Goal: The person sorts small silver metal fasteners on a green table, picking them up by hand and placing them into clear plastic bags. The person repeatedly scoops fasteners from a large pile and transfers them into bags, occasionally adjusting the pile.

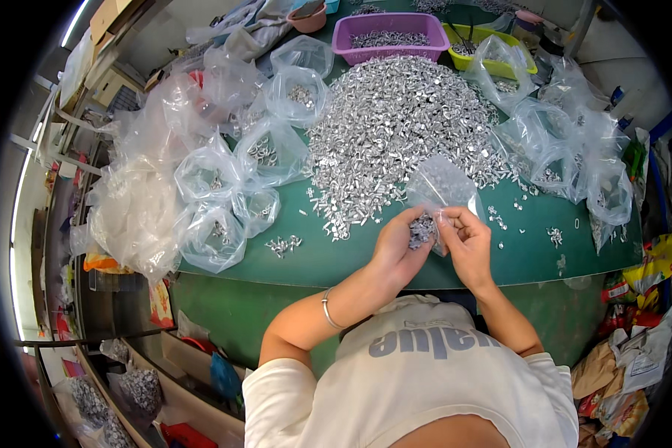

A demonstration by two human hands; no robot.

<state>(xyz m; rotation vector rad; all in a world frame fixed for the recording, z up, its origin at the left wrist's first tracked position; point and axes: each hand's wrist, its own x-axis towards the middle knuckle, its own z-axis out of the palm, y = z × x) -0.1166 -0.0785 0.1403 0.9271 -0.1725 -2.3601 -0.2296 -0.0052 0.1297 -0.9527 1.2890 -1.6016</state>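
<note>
A clear plastic bag (444,183) is between my hands at the table's near edge, its upper part spread over the foot of a large heap of small silvery metal pieces (403,127). Cupped in my left hand (397,243) is a clump of darker grey metal pieces (421,231); whether they lie inside the bag I cannot tell. My right hand (467,245) pinches the bag's side between thumb and fingers. A few loose pieces (496,218) lie just right of it, and a small cluster (284,245) rests farther left.
Opened clear bags (213,235) holding some pieces stand left of the heap, and more bags (549,149) stand right. Behind it are a purple basin (390,30) and a yellow-green basin (493,56). Crumpled plastic (138,187) covers the table's left side (313,272).
</note>
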